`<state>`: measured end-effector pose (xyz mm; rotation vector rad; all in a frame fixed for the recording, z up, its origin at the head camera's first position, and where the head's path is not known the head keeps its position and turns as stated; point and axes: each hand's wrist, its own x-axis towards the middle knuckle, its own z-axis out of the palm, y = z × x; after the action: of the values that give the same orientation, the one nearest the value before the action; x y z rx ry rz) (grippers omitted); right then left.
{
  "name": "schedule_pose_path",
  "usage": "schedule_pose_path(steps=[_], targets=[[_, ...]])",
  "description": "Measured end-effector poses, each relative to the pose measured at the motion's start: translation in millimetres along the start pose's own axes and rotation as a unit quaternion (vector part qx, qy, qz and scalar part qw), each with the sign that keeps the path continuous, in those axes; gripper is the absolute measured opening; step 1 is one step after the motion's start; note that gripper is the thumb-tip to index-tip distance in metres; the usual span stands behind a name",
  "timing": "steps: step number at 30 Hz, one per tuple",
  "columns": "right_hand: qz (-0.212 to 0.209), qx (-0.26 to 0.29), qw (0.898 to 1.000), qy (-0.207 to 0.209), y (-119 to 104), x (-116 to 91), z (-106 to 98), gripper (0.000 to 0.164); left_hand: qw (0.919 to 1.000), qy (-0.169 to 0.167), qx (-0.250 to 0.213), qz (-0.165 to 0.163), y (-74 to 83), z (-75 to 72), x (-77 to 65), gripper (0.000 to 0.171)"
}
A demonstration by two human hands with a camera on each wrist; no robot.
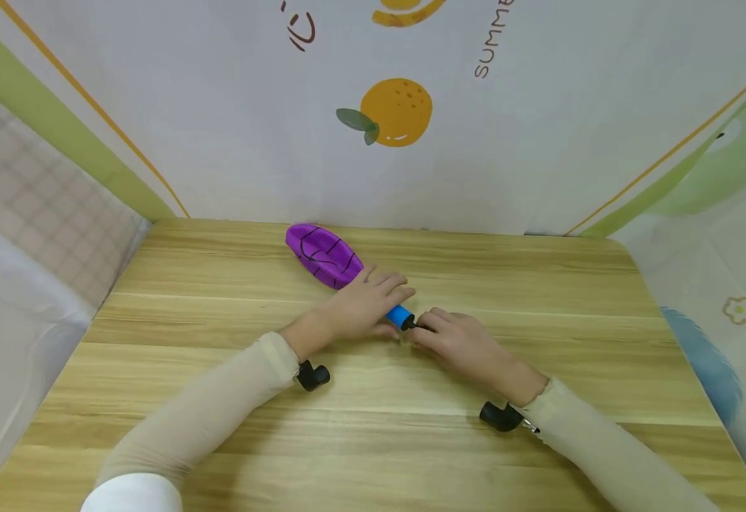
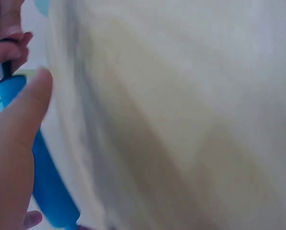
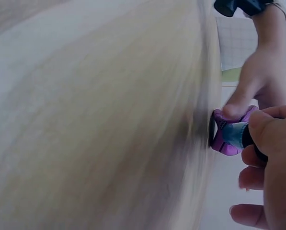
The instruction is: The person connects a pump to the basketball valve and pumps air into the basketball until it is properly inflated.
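Observation:
A slim blue hand pump [image 1: 400,316] lies between my hands, its nozzle end pointing at a purple, collapsed ball [image 1: 324,256] with black lines. My left hand [image 1: 360,306] holds the pump's barrel from above, the thumb lying along it in the left wrist view. Most of the barrel [image 2: 51,187] shows there, while the hand hides much of it in the head view. My right hand [image 1: 462,345] grips the black handle [image 2: 6,68] at the pump's near end. A short dark rod joins handle and barrel. The nozzle's meeting with the ball is hidden under the left hand.
The wood-grain table [image 1: 360,441] carries all of this. Behind it hangs a white cloth [image 1: 238,142] printed with an orange, and more printed cloth hangs at both sides. Black camera mounts [image 1: 311,375] jut from both wrists close over the tabletop.

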<state>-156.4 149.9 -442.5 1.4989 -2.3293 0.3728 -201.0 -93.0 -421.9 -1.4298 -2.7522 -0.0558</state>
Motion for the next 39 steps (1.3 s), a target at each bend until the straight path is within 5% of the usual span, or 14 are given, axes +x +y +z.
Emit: schedule_pose_path(steps=[8,23,30,39], targets=[[-0.003,-0.008,1.000,0.005,0.4,0.9,-0.2,0.025,0.9995,-0.004,0.028,-0.012,10.5,15.1,3.7,0.055],[-0.008,-0.006,1.000,0.006,2.2,0.2,0.0,0.021,0.9998,-0.018,-0.003,0.002,13.8,11.2,6.3,0.030],[-0.035,-0.071,0.997,-0.024,3.5,-3.0,-3.5,0.011,0.9995,-0.003,-0.030,-0.002,11.4,15.1,9.5,0.011],[-0.070,-0.115,0.991,-0.016,5.1,-4.9,-2.6,0.019,0.9986,0.005,-0.052,-0.013,10.4,20.0,13.6,0.014]])
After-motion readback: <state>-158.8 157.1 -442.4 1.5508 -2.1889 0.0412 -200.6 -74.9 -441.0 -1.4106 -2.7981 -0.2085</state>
